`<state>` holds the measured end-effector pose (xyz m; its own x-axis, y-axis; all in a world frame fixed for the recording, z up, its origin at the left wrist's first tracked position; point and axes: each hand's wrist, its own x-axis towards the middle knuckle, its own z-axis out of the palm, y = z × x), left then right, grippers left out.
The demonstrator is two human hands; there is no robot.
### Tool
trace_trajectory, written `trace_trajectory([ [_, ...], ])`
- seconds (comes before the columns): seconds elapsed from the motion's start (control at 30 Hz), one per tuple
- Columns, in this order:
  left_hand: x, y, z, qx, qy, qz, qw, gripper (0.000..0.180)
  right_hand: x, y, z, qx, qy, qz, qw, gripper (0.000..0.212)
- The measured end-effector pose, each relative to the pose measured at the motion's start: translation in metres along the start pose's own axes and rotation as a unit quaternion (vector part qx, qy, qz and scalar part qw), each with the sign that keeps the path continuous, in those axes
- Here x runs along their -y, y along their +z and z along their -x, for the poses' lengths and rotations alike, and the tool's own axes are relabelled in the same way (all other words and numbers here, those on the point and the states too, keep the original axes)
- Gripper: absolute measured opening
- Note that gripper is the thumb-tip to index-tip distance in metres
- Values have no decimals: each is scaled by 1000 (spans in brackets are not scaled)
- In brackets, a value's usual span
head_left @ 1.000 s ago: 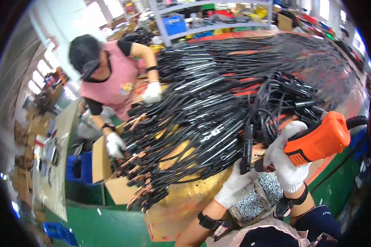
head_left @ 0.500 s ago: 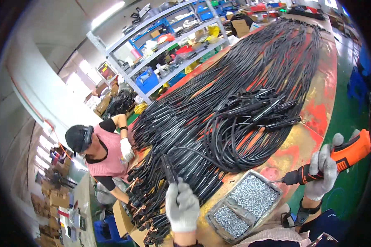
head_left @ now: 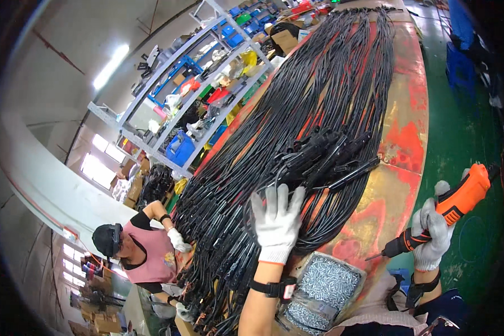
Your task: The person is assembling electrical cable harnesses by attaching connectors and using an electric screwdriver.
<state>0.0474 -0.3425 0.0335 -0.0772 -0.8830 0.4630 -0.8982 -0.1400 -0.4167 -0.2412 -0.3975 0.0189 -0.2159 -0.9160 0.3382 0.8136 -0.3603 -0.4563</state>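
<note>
My left hand [head_left: 277,221], in a white glove, reaches over the black cables with its fingers spread. Just beyond its fingertips lies a pile of black cable ends with thick housings [head_left: 319,159]. My right hand [head_left: 431,232], also gloved, grips an orange and black power screwdriver [head_left: 459,199] off the table's right edge, its thin bit pointing down and left. Next to my left forearm sits a shallow tray [head_left: 364,278] holding small silver screws [head_left: 327,280] in two compartments; the forearm and wristband stand close to its left side.
Long black cables [head_left: 297,101] run down the red and yellow worn table [head_left: 400,185]. At the left edge a person in a pink top [head_left: 154,252] and white gloves handles cable ends. Grey shelves [head_left: 151,148] with bins stand behind; a blue stool [head_left: 459,67] is on the green floor.
My left hand has moved forward and let go of the black cable housing, its fingers now spread. The screwdriver's bit has moved away from the screw tray. The view has turned.
</note>
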Motion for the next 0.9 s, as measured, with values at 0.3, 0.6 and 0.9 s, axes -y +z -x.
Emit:
trace_trajectory([
  [0.3,37,89,51,174,-235,-55,955,59,-35,5,8,15,237,86,968,64],
  [0.6,18,13,105,79,-165,140,973,51,-84,35,81,466,404,295,730,102],
  [0.9,-4,-131,291,110,-356,168,913,45,-99,47,111,629,247,439,592,89],
])
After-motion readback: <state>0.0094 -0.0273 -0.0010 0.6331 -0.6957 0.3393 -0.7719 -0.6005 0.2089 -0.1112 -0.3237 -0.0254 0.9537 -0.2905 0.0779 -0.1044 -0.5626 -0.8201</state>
